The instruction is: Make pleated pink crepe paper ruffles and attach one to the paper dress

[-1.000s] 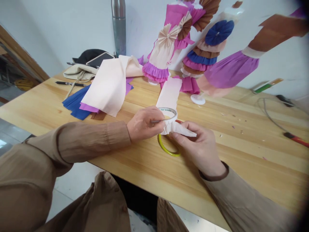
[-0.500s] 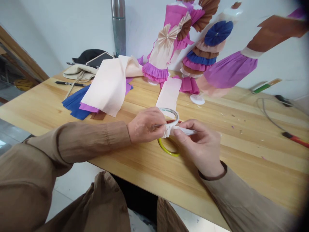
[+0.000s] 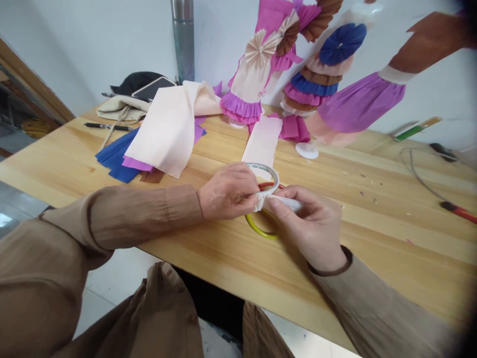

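My left hand (image 3: pixel 228 191) is closed in a pinch on a thin metal wire and the end of a small folded piece of white paper (image 3: pixel 285 201). My right hand (image 3: pixel 311 223) grips the same paper from the right, fingers curled round it. Just behind my fingers a roll of white tape (image 3: pixel 270 174) lies on the wooden table (image 3: pixel 391 233). Under my hands lie a yellow-green ring (image 3: pixel 257 229) and a red ring (image 3: pixel 265 185), both partly hidden.
Behind the tape lies a pale pink paper strip (image 3: pixel 264 140). Cream, purple and blue crepe sheets (image 3: pixel 156 139) are piled at the left. Dolls in crepe-paper dresses (image 3: pixel 305 69) stand at the back. A white lid (image 3: pixel 306 150), a pen (image 3: pixel 106 127), cloth with a phone (image 3: pixel 149 88) and cables (image 3: pixel 421 174) also lie here.
The white paper has been squeezed from a spread flap into a narrow roll between both hands. My hands stayed in place; the view shifted slightly.
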A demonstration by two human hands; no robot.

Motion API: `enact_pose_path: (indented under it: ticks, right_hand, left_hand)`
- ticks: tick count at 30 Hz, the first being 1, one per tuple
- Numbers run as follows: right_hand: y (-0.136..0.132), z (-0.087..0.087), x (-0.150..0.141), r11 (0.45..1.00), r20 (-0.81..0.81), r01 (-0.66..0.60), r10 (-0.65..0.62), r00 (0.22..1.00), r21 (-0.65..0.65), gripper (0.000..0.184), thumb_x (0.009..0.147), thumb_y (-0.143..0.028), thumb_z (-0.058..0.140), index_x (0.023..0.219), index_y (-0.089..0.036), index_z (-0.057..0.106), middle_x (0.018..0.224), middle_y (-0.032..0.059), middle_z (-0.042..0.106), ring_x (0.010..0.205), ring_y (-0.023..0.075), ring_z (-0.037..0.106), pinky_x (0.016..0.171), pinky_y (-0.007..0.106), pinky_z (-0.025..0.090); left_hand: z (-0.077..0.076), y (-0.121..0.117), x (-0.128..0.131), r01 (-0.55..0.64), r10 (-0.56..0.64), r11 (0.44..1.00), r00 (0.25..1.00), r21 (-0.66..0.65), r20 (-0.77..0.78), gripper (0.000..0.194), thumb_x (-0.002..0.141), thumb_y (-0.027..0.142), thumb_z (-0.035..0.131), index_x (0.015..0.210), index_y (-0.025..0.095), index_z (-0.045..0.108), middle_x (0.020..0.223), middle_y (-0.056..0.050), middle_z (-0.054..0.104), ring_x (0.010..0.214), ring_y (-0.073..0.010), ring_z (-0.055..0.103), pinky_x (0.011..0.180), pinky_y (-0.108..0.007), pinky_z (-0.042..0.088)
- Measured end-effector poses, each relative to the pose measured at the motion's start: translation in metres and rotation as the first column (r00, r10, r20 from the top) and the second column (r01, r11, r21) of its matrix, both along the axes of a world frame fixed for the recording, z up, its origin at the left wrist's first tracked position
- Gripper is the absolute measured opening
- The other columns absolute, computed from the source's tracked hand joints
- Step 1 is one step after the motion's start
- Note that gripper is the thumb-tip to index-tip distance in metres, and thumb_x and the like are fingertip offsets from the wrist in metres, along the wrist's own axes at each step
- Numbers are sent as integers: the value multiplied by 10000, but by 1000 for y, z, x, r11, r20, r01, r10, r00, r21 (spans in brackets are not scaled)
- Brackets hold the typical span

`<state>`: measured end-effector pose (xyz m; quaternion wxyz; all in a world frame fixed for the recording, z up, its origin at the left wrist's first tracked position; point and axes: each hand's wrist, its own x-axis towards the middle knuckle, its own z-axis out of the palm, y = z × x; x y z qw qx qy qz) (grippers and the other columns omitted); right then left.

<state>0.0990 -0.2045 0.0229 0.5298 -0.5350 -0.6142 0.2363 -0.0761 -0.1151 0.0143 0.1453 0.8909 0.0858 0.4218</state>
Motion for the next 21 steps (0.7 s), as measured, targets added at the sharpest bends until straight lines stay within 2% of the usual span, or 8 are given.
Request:
enact_pose_path:
  ticks: [9, 17, 21]
  right_hand:
    - [3, 0, -1, 996, -36, 64, -66, 997, -65, 138, 719, -284, 726, 628, -198, 667, 576, -7, 639, 495, 111, 490, 496, 251, 403]
    - [3, -2, 1, 993, -37, 67, -71, 997, -92, 162, 706, -303, 731, 617, -194, 651, 573, -6, 626, 492, 109, 479, 498, 252, 400]
    - [3, 0, 2, 991, -31, 73, -77, 997, -111, 179, 687, -300, 737, 588, -191, 635, 528, -20, 574, 457, 95, 426, 457, 241, 358]
  left_hand:
    - [-1, -1, 0, -40, 41, 998, 999, 51, -23, 264, 916, 199, 495, 664, 174, 571, 727, -42, 691, 795, -161, 658, 828, -337, 545]
    - [0, -2, 1, -27, 26, 994, 1000, 107, 8, 238, 913, 166, 496, 687, 173, 574, 739, -42, 693, 809, -153, 666, 855, -345, 549]
    - [1, -1, 3, 12, -15, 987, 1000, 163, 17, 244, 916, 143, 491, 689, 188, 570, 704, -32, 696, 863, -161, 675, 885, -360, 551]
